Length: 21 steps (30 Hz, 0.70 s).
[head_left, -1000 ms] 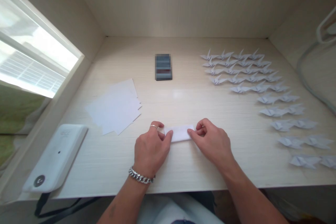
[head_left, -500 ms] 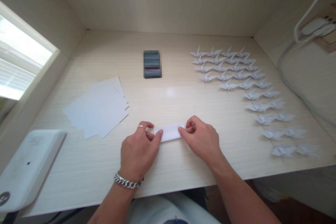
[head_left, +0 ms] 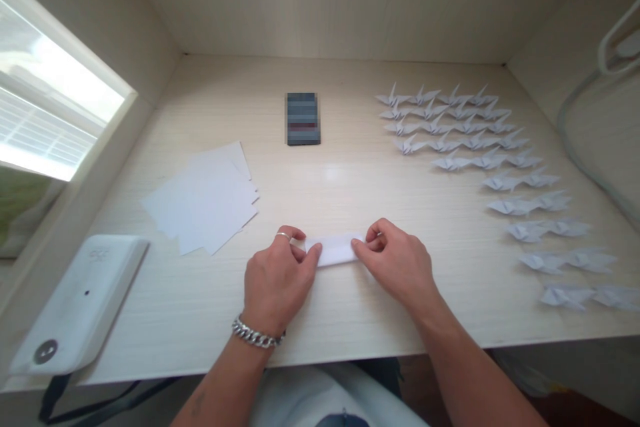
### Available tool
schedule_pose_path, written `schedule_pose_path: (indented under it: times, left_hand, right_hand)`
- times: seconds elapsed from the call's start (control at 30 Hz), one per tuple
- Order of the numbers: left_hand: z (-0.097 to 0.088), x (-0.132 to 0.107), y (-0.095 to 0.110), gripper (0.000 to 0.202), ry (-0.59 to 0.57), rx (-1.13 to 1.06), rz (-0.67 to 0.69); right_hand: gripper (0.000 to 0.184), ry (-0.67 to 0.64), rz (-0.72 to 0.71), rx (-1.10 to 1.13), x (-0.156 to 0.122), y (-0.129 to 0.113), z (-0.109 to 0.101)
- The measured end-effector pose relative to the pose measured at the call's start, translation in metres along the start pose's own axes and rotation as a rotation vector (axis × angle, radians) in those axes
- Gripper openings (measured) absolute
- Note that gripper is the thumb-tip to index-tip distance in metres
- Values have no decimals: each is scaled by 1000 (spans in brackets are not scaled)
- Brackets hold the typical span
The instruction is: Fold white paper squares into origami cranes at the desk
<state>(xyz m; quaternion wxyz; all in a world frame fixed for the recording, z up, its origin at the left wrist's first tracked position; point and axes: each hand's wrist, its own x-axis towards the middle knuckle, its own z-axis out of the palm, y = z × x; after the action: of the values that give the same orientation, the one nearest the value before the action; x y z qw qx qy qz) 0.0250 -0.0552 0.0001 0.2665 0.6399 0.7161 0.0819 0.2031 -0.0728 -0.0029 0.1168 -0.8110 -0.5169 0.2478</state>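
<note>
the left hand (head_left: pixel 280 280) and the right hand (head_left: pixel 395 260) are half closed, pinching a folded white paper strip (head_left: pixel 334 250) at its two ends; the strip is lying on the pale wood desk (head_left: pixel 350 200) near the front edge, between the hands; loose paper squares (head_left: pixel 205 197) are lying to the left; rows of origami cranes (head_left: pixel 465 147) are sitting to the right

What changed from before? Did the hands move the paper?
Only the view moved: it swung a little, so everything slid slightly left. The left hand and right hand still pinch the folded white paper strip; nothing was let go. The paper cranes and loose paper squares stayed put.
</note>
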Motion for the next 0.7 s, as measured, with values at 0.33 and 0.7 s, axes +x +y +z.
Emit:
schedule_pose_path:
  times: [0.33,0.7]
  left_hand:
    - [-1,0,1,27,-19,-17,-11]
    - [-3,0,1,27,-23,-14,-23]
  right_hand:
    - [29,-2,-11,-31,1,1,2]
    - [25,-19,-6,-6,1,0,-1]
